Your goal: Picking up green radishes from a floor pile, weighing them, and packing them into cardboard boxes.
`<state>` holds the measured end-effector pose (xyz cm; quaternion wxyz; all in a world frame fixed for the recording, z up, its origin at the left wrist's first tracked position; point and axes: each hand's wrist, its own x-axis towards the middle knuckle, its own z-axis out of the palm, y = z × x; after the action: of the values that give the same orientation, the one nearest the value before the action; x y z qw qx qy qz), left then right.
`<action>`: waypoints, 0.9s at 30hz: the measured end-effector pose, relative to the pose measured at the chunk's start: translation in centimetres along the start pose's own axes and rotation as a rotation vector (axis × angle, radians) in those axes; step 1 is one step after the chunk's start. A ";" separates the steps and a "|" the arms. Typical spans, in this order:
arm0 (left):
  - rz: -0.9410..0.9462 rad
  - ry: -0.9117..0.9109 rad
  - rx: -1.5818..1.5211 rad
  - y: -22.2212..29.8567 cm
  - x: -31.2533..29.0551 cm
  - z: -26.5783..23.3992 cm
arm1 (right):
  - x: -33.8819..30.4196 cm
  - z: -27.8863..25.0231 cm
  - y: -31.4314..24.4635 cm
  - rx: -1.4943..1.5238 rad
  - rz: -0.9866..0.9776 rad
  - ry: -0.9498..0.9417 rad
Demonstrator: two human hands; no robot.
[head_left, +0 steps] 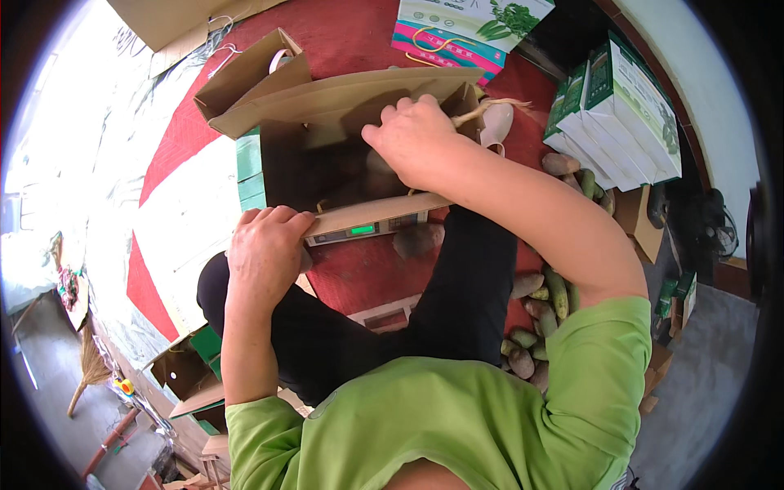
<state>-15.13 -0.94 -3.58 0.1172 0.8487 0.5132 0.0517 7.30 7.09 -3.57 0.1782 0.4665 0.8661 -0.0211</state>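
An open cardboard box with a green-and-white outer side stands before me on a digital scale, whose green display is lit. My left hand grips the near cardboard edge at its left end, fingers bent over it. Over the box's right half reaches my right hand, its fingers curled near the far flap; what they hold, if anything, is hidden. Below that hand a pale rounded shape shows dimly in the shaded box. A frayed tan strand sticks out at the box's right end.
Several greenish radishes lie on the red floor covering to my right. White-and-green cartons stand at the far right; another printed carton is at the back. A smaller cardboard box holds a tape roll. A broom is at left.
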 end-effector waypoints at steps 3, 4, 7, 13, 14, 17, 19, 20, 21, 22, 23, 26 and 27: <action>-0.007 -0.012 -0.010 0.1 0.1 0.2 | 2.0 2.9 -0.6 -0.316 0.034 -0.158; -0.030 -0.020 -0.013 0.2 0.1 0.0 | 2.6 3.0 -1.0 -0.314 0.035 -0.156; -0.036 -0.026 -0.023 0.2 0.3 0.0 | 5.1 5.0 -2.5 -0.648 -0.082 -0.509; -0.047 0.036 0.022 0.0 0.0 0.1 | 3.9 -1.1 -3.7 0.241 -0.252 0.196; -0.019 0.034 0.011 -0.2 0.1 0.2 | 2.5 -2.8 -3.3 0.348 -0.254 0.268; -0.011 0.049 -0.003 0.2 0.3 0.2 | -1.4 -4.2 -0.1 0.528 -0.218 0.571; 0.003 0.001 -0.009 0.2 0.5 0.1 | -4.2 -3.2 3.1 0.649 -0.150 0.680; -0.005 0.024 -0.003 0.2 0.4 0.3 | -5.9 -2.8 4.3 0.737 -0.066 0.649; -0.012 0.045 0.004 0.0 0.3 0.4 | -7.5 -2.1 5.4 0.825 0.021 0.618; -0.010 0.027 0.003 0.1 0.5 0.4 | -9.5 -0.5 7.1 0.951 0.045 0.698; -0.025 0.017 0.010 0.1 0.5 0.6 | -11.9 0.8 7.7 1.054 0.216 0.614; -0.019 0.032 -0.010 0.6 0.7 0.8 | -17.1 10.2 9.5 1.074 0.338 0.624; -0.031 0.030 -0.012 0.7 0.8 0.9 | -19.2 14.0 9.3 0.929 0.430 0.647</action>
<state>-13.94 -0.65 -4.32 0.1154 0.8391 0.5275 0.0660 28.54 -5.85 -9.18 -0.3163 0.6429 0.6627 -0.2179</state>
